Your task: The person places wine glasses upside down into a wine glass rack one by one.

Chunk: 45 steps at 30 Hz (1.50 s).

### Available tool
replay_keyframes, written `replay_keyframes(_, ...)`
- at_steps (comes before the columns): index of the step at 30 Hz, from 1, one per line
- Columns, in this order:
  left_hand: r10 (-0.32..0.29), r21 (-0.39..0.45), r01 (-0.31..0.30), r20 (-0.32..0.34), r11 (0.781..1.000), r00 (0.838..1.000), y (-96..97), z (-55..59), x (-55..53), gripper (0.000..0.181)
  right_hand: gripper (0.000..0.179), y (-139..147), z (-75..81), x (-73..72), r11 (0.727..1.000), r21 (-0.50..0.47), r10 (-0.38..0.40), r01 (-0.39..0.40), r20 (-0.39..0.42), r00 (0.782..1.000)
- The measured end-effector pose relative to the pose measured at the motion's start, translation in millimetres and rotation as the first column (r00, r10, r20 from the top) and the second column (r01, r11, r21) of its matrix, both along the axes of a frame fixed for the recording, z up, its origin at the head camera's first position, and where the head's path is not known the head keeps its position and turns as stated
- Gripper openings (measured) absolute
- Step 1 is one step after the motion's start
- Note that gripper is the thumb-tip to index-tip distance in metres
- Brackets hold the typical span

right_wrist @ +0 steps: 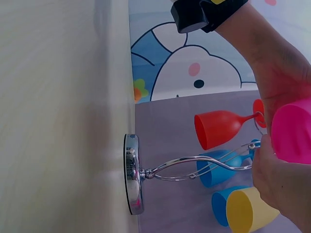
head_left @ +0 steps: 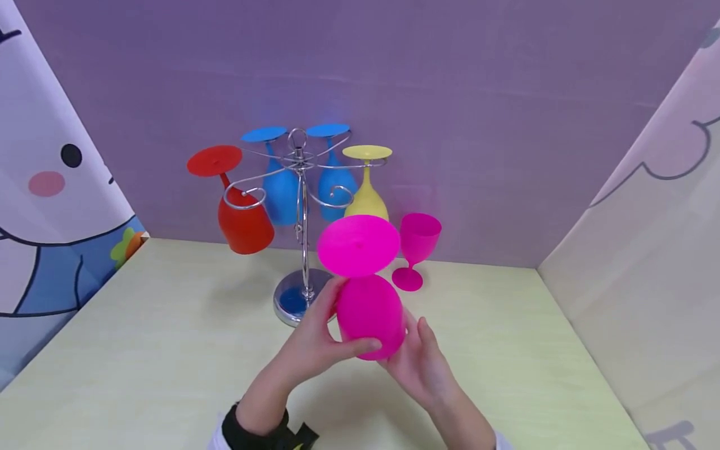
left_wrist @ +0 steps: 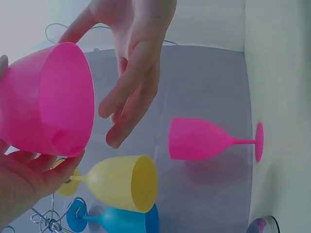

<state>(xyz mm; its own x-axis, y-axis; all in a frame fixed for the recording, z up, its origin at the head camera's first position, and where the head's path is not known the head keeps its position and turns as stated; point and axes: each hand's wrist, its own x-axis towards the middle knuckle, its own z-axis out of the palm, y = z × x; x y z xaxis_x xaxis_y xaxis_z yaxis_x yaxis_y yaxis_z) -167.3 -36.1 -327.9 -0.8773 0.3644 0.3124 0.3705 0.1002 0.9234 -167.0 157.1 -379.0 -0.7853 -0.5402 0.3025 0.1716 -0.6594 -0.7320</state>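
A bright pink goblet is held upside down, its round foot up and its bowl's rim down. My left hand grips the bowl from the left, thumb across the near side. On the bowl's right side is my right hand, its fingers extended in the left wrist view; whether they touch the bowl I cannot tell. Behind stands a chrome rack with a red goblet, two blue goblets and a yellow goblet hanging upside down. The red one hangs tilted.
A second pink goblet stands upright on the pale table, right of the rack. The rack's round chrome base is partly hidden by my left hand. A purple backdrop and printed side panels surround the table.
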Motion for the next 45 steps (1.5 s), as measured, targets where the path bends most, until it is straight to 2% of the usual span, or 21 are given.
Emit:
replay_keyframes(5,0.027,-0.002,-0.027,0.01,1.0,1.0,-3.6,3.2,-0.9,0.085,0.061,4,4.1,-1.3,1.0,-0.013,-0.015,0.016,0.028,0.999)
replay_keyframes(13,0.101,-0.015,-0.101,-0.009,0.995,0.995,-17.6,4.7,-4.5,0.087,0.063,10,7.1,-6.0,0.998,-0.013,-0.068,0.068,-0.01,0.998)
replay_keyframes(20,0.196,-0.029,-0.198,-0.045,0.98,0.98,-33.9,7.8,-11.0,0.09,0.056,14,8.9,-11.0,0.997,-0.039,-0.071,0.068,-0.079,0.994)
replay_keyframes(25,0.241,-0.051,-0.243,-0.042,0.969,0.97,-45.3,8.9,-15.5,0.091,0.054,19,11.6,-12.8,0.993,-0.047,-0.111,0.108,-0.075,0.991)
replay_keyframes(30,0.283,-0.079,-0.284,-0.027,0.955,0.959,-58.9,9.1,-16.6,0.093,0.054,25,18.0,-18.5,0.987,-0.007,-0.159,0.159,-0.094,0.983)
replay_keyframes(33,0.304,-0.093,-0.306,-0.042,0.947,0.952,-67.5,9.2,-17.7,0.094,0.052,31,25.7,-25.2,0.975,0.05,-0.21,0.218,-0.128,0.969)
replay_keyframes(36,0.308,-0.102,-0.315,-0.074,0.944,0.948,-73.6,11.5,-21.5,0.093,0.049,38,38.3,-35.6,0.945,0.127,-0.276,0.302,-0.189,0.943)
replay_keyframes(40,0.29,-0.122,-0.299,-0.087,0.946,0.953,-77.9,16.1,-27.7,0.091,0.049,51,57.8,-51.8,0.883,0.213,-0.343,0.419,-0.318,0.884)
replay_keyframes(42,0.283,-0.138,-0.293,-0.087,0.946,0.955,-79.7,18.1,-30.1,0.091,0.051,58,67.6,-60.3,0.841,0.258,-0.362,0.475,-0.384,0.849)
replay_keyframes(44,0.278,-0.155,-0.289,-0.087,0.945,0.956,-81.7,20.0,-32.2,0.092,0.054,65,77.8,-68.7,0.783,0.32,-0.374,0.534,-0.444,0.814)
replay_keyframes(45,0.276,-0.161,-0.287,-0.089,0.944,0.957,-82.8,20.9,-33.2,0.091,0.055,68,82.6,-73.3,0.745,0.356,-0.376,0.564,-0.474,0.796)
